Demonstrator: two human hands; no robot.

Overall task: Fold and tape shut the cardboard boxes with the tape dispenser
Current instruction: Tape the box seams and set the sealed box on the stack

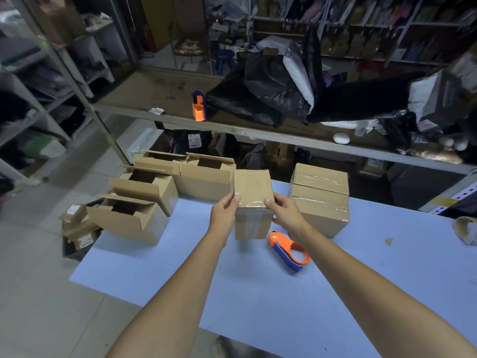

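Note:
A small taped cardboard box point(252, 192) is held above the blue table point(258, 293), gripped between my left hand point(224, 211) on its left side and my right hand point(286, 210) on its right side, thumbs on top. Clear tape runs over its near edge. An orange and blue tape dispenser point(290, 250) lies on the table just right of and below the box. Two taped boxes point(321, 200) stand stacked to the right. Several open boxes point(144, 200) sit at the table's left.
A second orange dispenser point(198, 107) stands on the raised shelf point(232, 130) behind, beside black plastic bags point(278, 91). A tape roll point(466, 229) lies at the table's right edge. Flattened cardboard point(77, 228) lies on the floor at left.

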